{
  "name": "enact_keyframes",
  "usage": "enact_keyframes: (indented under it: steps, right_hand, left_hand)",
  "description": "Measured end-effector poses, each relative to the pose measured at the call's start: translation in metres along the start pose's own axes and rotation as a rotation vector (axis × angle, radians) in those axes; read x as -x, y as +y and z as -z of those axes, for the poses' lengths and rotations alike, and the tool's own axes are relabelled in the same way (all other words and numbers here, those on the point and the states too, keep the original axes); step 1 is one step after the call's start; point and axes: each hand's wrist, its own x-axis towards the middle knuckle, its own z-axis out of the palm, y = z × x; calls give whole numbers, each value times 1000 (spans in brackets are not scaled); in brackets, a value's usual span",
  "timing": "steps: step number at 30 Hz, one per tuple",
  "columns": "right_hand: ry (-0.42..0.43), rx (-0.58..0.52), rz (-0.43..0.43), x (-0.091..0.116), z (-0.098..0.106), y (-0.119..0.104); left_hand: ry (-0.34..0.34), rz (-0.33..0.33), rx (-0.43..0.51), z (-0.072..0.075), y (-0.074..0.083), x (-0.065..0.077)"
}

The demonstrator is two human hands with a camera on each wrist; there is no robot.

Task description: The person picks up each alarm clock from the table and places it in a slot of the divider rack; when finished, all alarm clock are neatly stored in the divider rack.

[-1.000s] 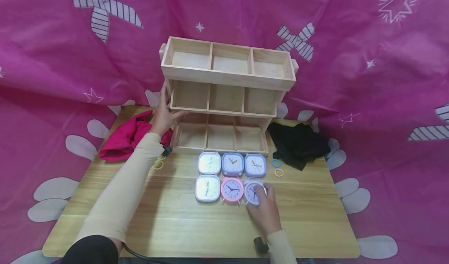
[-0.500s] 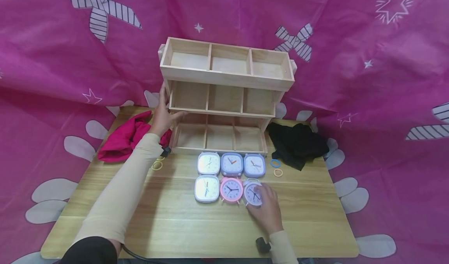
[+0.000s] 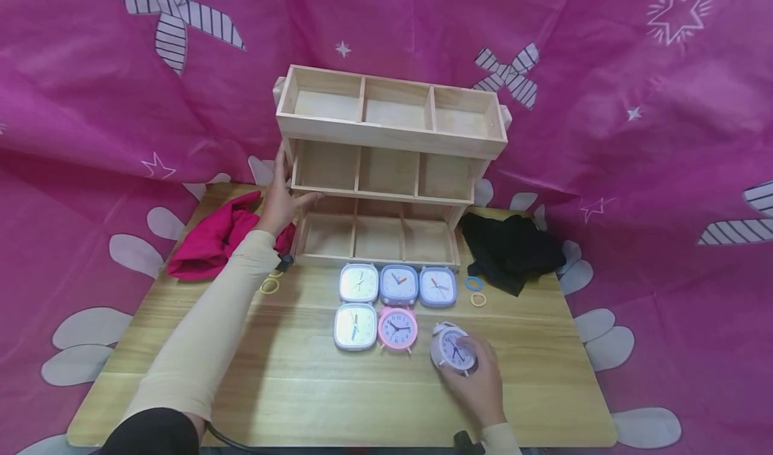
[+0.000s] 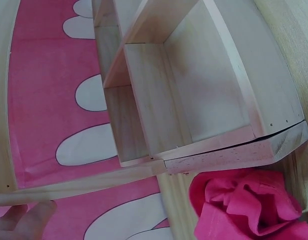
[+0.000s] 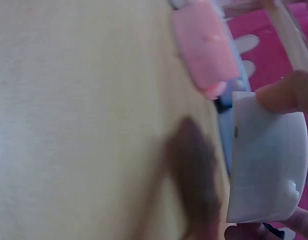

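Note:
My right hand (image 3: 485,382) pinches a pale lavender alarm clock (image 3: 448,349) by its sides, its dial facing up, to the right of the other clocks. In the right wrist view the clock's white side (image 5: 269,160) is between thumb and fingers, over a shadow on the table. A pink alarm clock (image 3: 397,329) lies left of it beside a squarish white one (image 3: 355,327). Behind them is a row of squarish clocks, one white (image 3: 359,283), two blue (image 3: 399,284). My left hand (image 3: 280,203) grips the left side of a three-tier wooden rack (image 3: 392,133), thumb at the middle tier.
The rack's compartments hold nothing visible. A red cloth (image 3: 208,243) lies left of the rack, a black cloth (image 3: 513,243) right of it. Elastic bands, one blue (image 3: 474,283), one yellow (image 3: 269,286), lie on the wooden table (image 3: 338,401). A pink patterned curtain (image 3: 604,139) hangs behind.
My right hand has taken the lavender clock out of its place beside the pink clock and moved it to the right and toward me. The left hand stays on the rack.

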Motion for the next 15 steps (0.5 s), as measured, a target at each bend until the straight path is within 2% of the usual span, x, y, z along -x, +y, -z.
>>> enact_keyframes:
  steps: [3, 6, 10, 15]
  right_hand:
    - [51, -91, -3, -5, 10, -5]
    - [101, -157, 34, -18, 20, -14]
    - [141, -195, 82, -46, 27, -32]
    - [167, -200, 149, -90, 18, -51]
  left_hand:
    - [0, -10, 0, 0, -1, 0]
    - [3, -14, -15, 1, -1, 0]
    - [9, -19, -35, 1, -2, -1]
    - [11, -14, -38, -1, -3, -2]
